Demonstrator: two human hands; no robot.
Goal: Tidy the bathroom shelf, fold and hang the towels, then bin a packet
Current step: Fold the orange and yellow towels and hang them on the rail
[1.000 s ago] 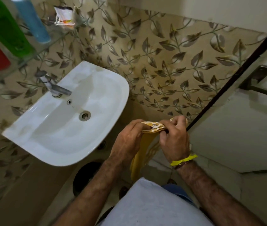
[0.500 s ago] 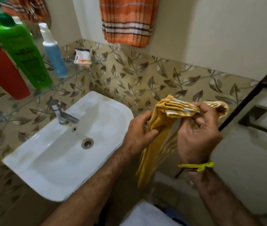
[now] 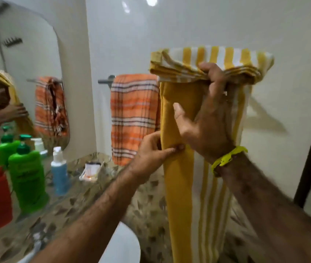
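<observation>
Though folded, yellow-striped towel (image 3: 187,186) limp.

A home bathroom: a wall mirror (image 3: 27,73) above a glass shelf (image 3: 71,188) of soap bottles (image 3: 27,177), a white sink (image 3: 124,243), and an orange towel (image 3: 133,118) on a rail (image 3: 106,80).

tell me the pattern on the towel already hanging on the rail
Orange plaid towel, white and dark stripes; head view.
</observation>
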